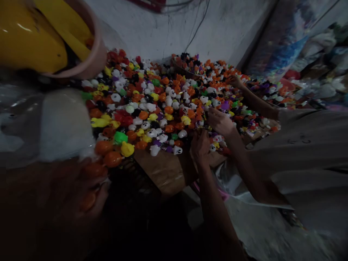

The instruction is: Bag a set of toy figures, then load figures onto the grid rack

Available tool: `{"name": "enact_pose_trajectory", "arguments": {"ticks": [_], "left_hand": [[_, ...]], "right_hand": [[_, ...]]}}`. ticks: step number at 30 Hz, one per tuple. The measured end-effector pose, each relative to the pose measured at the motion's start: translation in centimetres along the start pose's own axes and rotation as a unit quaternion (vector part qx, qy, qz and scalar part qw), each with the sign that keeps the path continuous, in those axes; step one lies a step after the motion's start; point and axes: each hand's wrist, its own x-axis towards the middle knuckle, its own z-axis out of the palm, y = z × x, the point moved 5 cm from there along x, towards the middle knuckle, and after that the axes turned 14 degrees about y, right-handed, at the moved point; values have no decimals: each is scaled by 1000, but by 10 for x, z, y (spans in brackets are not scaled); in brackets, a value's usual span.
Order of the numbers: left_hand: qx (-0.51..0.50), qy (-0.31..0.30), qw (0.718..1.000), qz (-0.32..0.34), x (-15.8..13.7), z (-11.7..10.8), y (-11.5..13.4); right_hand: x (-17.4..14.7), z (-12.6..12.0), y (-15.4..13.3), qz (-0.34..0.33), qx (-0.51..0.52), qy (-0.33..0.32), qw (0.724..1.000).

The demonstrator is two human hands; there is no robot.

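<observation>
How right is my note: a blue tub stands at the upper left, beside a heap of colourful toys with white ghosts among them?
Only the colour is wrong: the head view shows a pink tub at the upper left, beside a heap of colourful toys with white ghosts among them.

No readable words or numbers, small dark marks (pixel 299 140) on the co-worker's pale shirt (pixel 307 157) to the right of the toy pile (pixel 163 108), too blurred to make out
</observation>
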Motion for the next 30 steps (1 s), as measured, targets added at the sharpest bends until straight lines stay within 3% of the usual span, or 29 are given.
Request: {"name": "enact_pose_trajectory", "arguments": {"ticks": [4, 7, 10, 14, 18, 22, 25, 30], "left_hand": [[29, 2, 996, 83, 12, -1, 10], [39, -4, 986, 161, 12, -1, 8], [53, 1, 990, 130, 9, -1, 3], [51, -19, 993, 100, 10, -1, 17], [70, 0, 991, 114, 15, -4, 25], [75, -28, 987, 142, 15, -4, 18], [76, -32, 983, 162, 16, -6, 19], [54, -38, 995, 75, 15, -8, 19]], "right_hand": [[15, 13, -10, -1, 10, -9, 1000], [27, 10, -22, -25, 30, 3, 999], [26, -10, -36, -54, 66, 22, 996], [-5, -36, -45, -82, 78, 28, 993], [-38, -34, -42, -81, 60, 3, 995], [-52, -49, -45, -84, 164, 26, 983], [-69, -75, -51, -130, 220, -45, 966], [-107, -102, -45, -230, 186, -175, 939]]}}
